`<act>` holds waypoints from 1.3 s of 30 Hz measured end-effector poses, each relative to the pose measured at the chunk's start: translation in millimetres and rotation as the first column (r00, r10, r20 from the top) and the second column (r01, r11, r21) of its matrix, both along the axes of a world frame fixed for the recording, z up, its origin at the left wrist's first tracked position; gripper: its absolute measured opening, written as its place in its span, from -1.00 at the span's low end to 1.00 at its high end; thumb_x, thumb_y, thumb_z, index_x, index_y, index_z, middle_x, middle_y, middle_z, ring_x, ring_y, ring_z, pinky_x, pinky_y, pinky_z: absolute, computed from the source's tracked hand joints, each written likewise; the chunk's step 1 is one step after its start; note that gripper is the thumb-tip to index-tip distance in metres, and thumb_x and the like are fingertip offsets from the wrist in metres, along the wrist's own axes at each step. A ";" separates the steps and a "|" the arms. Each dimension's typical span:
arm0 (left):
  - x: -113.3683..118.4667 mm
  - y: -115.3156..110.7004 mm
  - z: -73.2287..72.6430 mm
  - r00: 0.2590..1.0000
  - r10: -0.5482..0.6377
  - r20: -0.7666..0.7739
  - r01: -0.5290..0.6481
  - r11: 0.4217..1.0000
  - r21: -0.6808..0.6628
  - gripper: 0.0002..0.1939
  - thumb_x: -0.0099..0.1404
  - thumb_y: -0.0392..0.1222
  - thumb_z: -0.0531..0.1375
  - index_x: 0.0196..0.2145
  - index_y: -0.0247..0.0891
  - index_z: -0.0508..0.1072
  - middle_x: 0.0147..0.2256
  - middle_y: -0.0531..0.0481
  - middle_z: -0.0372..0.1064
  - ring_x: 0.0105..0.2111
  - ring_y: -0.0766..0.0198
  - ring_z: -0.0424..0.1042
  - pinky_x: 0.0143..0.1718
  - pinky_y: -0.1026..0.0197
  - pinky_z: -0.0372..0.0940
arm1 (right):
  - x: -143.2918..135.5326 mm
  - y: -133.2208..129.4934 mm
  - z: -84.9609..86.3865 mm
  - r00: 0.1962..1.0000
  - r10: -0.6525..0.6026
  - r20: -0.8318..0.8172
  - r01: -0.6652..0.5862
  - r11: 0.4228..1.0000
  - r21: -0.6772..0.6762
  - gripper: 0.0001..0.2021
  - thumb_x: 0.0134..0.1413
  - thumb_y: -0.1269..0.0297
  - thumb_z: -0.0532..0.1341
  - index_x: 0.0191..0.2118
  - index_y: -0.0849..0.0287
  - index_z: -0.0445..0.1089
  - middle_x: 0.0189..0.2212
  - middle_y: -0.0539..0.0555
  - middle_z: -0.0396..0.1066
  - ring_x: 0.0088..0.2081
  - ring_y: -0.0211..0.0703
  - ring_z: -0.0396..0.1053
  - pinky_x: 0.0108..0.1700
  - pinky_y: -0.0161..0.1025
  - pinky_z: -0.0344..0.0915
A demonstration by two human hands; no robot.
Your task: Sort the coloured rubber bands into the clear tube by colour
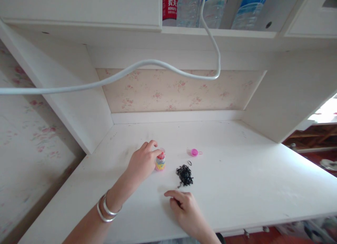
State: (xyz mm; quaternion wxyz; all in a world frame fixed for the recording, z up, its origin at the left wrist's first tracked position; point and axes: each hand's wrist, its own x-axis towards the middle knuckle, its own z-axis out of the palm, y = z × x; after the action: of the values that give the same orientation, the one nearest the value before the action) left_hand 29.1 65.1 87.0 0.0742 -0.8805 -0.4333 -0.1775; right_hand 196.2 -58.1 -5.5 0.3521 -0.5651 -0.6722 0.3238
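Observation:
A small clear jar (160, 161) with a colourful label and reddish and yellow colouring stands upright on the white desk. My left hand (143, 159) is at its left side, thumb on the mouth, index finger bent behind the rim; the other fingertips are hidden. Right of the jar lies a tangled pile of small black hair ties (185, 175). One loose black hair tie (189, 163) lies just above the pile. My right hand (186, 209) rests below the pile, fingers curled and index extended leftward; something dark shows between thumb and fingers. A pink cap (194, 152) with a loop lies farther back.
The white desk (237, 180) runs between side panels, with a back ledge and floral wallpaper (171, 93). A white cable (147, 63) hangs across the upper view. Several bottles (213, 10) stand in the cabinet overhead. At the right are a floor and shelving.

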 end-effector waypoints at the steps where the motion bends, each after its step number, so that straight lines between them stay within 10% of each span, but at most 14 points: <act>1: -0.4 0.4 -0.2 1.000 -0.005 0.013 0.005 1.000 -0.006 -0.58 0.17 -0.47 0.09 -0.20 0.05 0.49 -0.06 0.06 0.27 -0.14 0.24 0.31 -0.27 0.29 0.32 | 0.0 0.0 0.3 1.000 0.001 0.001 -0.001 1.000 0.000 -0.66 0.12 0.43 0.02 -0.18 0.13 0.53 -0.42 0.02 0.51 -0.46 -0.24 0.38 -0.35 -0.37 0.21; 26: -3.1 -1.3 -6.0 0.959 -0.133 0.250 0.157 0.985 -0.076 -0.60 0.26 -0.46 -0.01 -0.07 -0.15 0.43 -0.06 0.05 0.42 -0.08 0.29 0.37 0.03 0.19 0.29 | 1.0 0.1 1.4 1.000 0.013 -0.009 -0.013 1.000 -0.006 -0.66 0.13 0.42 0.01 -0.17 0.13 0.53 -0.42 0.02 0.51 -0.46 -0.23 0.38 -0.37 -0.37 0.20; 39: 0.9 -1.1 -7.2 0.971 -0.081 0.224 0.097 0.993 -0.064 -0.64 0.26 -0.43 0.00 -0.13 -0.12 0.46 -0.03 0.02 0.32 -0.19 0.33 0.43 -0.14 0.29 0.36 | 1.2 -0.9 1.4 1.000 0.018 -0.009 -0.018 1.000 -0.001 -0.67 0.13 0.42 0.01 -0.18 0.13 0.53 -0.37 0.03 0.52 -0.42 -0.22 0.40 -0.31 -0.37 0.24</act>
State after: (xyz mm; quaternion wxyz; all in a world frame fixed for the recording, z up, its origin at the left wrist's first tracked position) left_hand 30.0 63.9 79.7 -0.0152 -0.8759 -0.4053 -0.2613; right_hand 197.3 -59.0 -4.1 0.3518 -0.5576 -0.6755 0.3301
